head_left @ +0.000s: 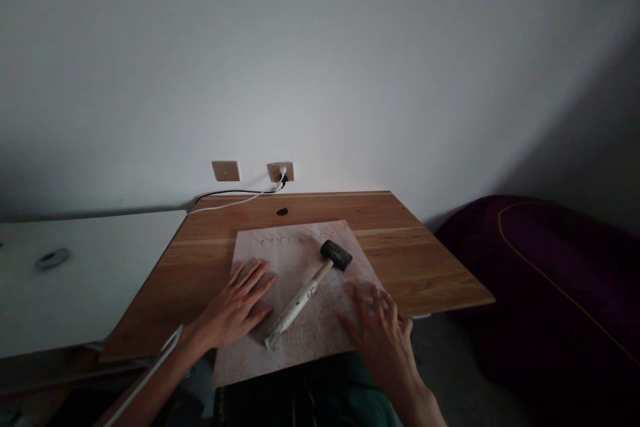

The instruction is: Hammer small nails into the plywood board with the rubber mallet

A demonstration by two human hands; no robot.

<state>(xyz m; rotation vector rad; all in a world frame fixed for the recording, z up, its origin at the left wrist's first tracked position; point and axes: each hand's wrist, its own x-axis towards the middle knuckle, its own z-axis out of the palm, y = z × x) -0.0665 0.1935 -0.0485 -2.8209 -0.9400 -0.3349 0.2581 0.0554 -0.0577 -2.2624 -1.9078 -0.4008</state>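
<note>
A pale, rough board lies on the wooden table, its near edge sticking out past the table's front. On top of it rests a mallet, its black head toward the back right and its worn, whitish handle slanting down to the left. Several nails stand in a row along the board's far edge. My left hand lies flat on the board's left side, fingers spread. At the right edge, my right hand rests with fingers apart. Neither hand touches the mallet.
The wooden table stands against a grey wall. A white table adjoins it at left, with a small dark object on it. Cables run from a wall socket along the table's back. A dark purple covered bulk is at right.
</note>
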